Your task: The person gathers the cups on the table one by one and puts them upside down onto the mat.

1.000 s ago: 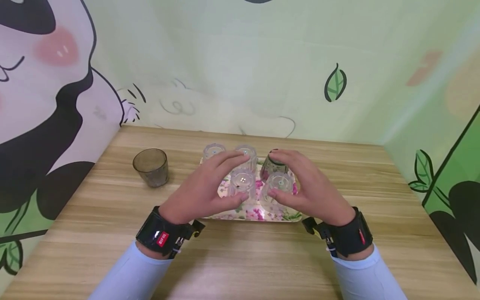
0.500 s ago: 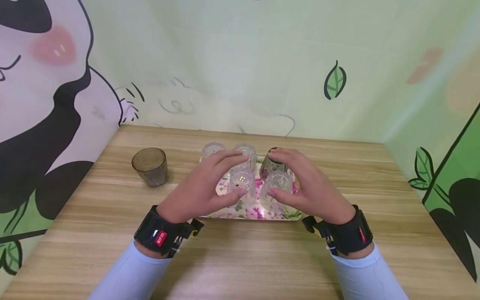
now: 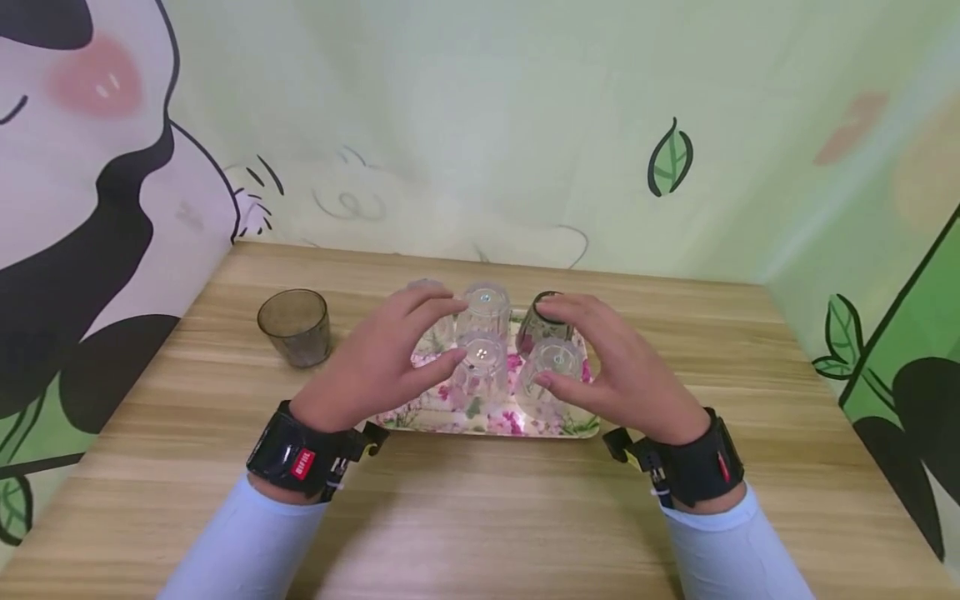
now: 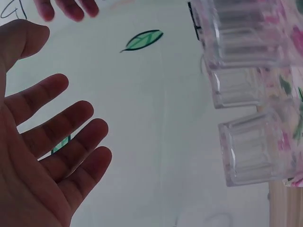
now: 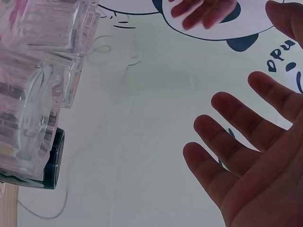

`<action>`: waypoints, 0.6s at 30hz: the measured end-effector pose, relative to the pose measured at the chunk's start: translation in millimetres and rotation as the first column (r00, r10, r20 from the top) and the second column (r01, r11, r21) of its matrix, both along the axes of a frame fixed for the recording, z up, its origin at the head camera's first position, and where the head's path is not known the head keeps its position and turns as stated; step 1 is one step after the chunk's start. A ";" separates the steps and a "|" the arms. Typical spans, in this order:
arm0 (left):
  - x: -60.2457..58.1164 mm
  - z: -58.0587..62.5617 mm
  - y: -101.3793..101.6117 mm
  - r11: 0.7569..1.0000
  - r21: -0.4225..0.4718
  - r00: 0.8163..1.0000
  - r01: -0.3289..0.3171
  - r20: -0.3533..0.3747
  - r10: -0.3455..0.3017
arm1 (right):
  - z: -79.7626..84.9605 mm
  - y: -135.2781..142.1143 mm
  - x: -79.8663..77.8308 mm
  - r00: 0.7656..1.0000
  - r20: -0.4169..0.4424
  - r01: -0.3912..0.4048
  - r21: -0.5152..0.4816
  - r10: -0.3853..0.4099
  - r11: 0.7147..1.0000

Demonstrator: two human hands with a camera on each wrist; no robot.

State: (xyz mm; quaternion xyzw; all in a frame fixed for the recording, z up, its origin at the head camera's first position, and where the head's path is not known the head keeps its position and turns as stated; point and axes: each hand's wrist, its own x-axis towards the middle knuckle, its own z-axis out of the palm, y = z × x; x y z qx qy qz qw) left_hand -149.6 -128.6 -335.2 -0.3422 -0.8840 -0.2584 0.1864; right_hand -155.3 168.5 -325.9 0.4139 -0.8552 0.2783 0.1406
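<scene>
My left hand (image 3: 382, 358) hovers over the left side of a floral tray (image 3: 491, 421), fingers spread and relaxed, holding nothing. Above the tray's right side my right hand (image 3: 615, 367) is spread the same way. Several clear glasses stand upside down on the tray: a front middle glass (image 3: 482, 367), a back middle glass (image 3: 486, 308), a front right glass (image 3: 557, 367) and a back left glass (image 4: 251, 149), partly behind my left fingers in the head view. A dark tinted glass (image 3: 546, 329), also upside down, stands at the back right, partly covered by my right fingers.
An upright smoky brown glass (image 3: 298, 329) stands on the wooden table (image 3: 480, 517), left of the tray. A pale wall hanging (image 3: 450, 150) with panda and leaf drawings rises behind the table and along both sides.
My left hand has moved left, away from the front middle glass, uncovering more of the tray. The right hand has stayed nearly in place. The glasses have not moved on the tray.
</scene>
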 end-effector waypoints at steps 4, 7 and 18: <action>-2.7 -3.3 -5.7 0.998 -0.025 0.997 -0.049 0.062 0.051 | -2.5 1.3 0.0 1.000 0.003 -0.002 -0.009 0.002 1.000; -3.9 -4.9 -12.5 0.995 -0.027 0.991 -0.093 0.096 0.095 | -2.8 1.2 0.2 1.000 0.008 -0.008 -0.006 0.008 1.000; -28.2 -8.4 -36.4 0.972 -0.070 0.969 -0.223 0.091 0.229 | 1.3 2.5 1.6 1.000 0.002 0.010 0.022 -0.010 1.000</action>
